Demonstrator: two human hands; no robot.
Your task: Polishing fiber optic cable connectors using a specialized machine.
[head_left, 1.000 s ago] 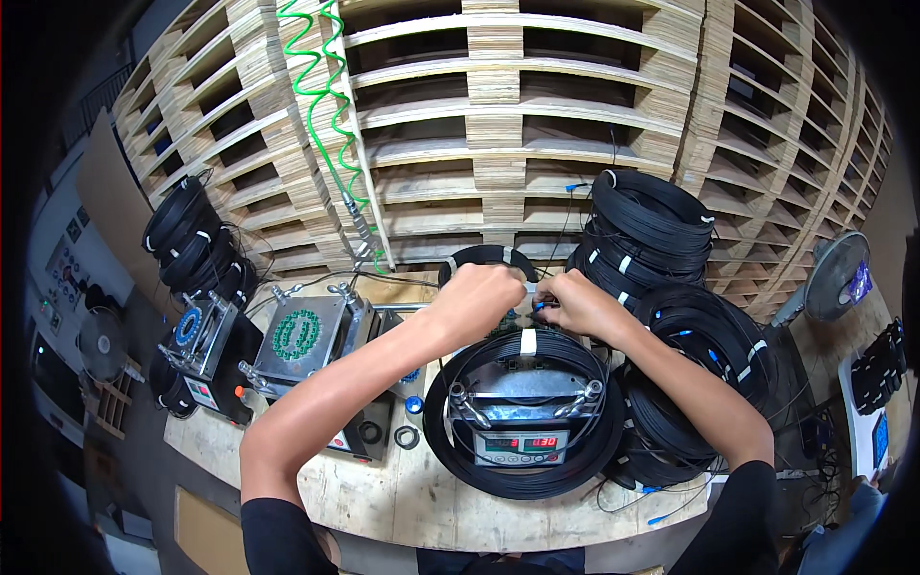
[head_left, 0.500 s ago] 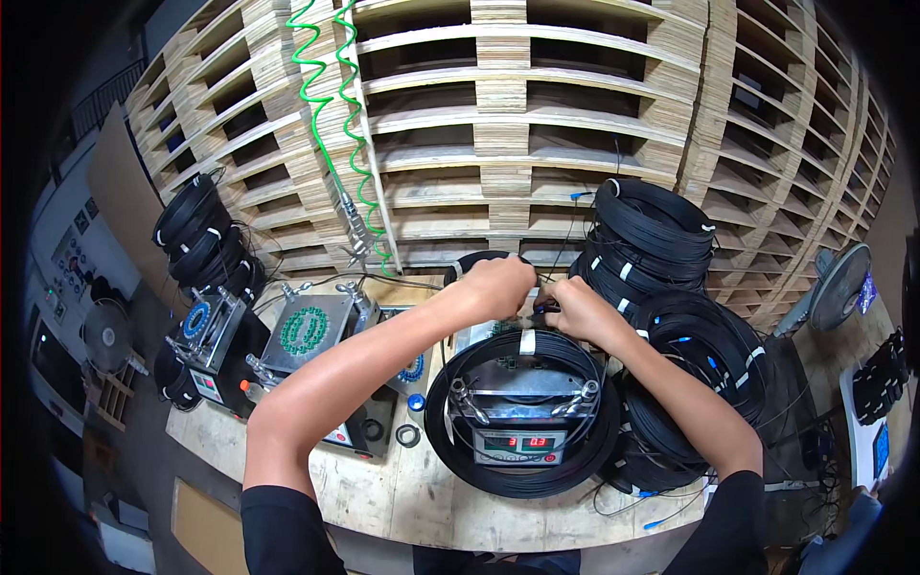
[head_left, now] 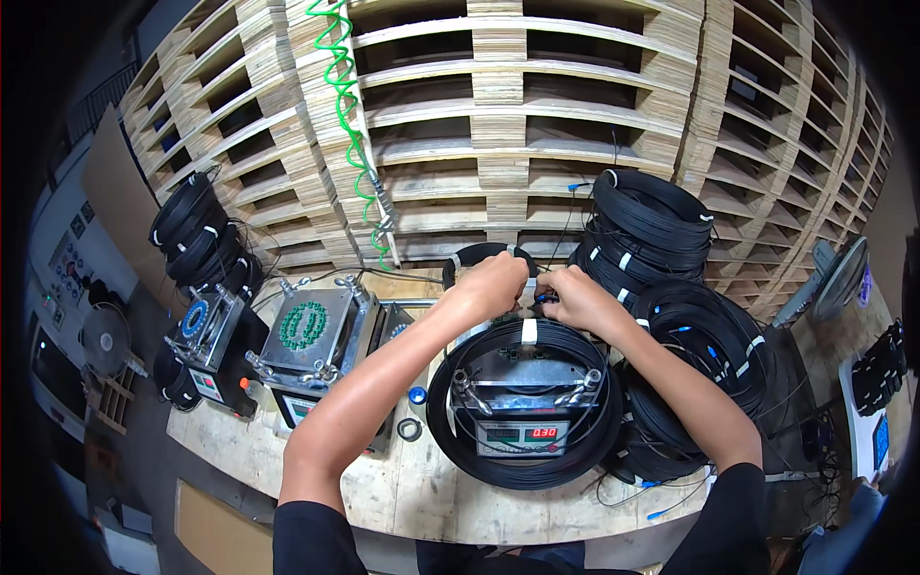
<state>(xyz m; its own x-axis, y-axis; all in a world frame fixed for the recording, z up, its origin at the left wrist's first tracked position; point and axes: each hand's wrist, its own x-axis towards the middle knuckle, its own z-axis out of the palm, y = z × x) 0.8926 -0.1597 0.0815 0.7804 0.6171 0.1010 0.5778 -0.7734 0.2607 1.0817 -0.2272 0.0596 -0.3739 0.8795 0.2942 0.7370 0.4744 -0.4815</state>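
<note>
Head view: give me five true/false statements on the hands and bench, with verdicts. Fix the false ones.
1. The left hand and right hand are at opposite ends of the bench. False: they are close together, just beyond the machine with the lit red display.
2. A black cable coil runs around that machine. True.
3. The spiral hose is red. False: it is green.
4. A small round blue item lies left of that coil. True.
5. Green pieces form a ring on a metal plate. True.
</note>
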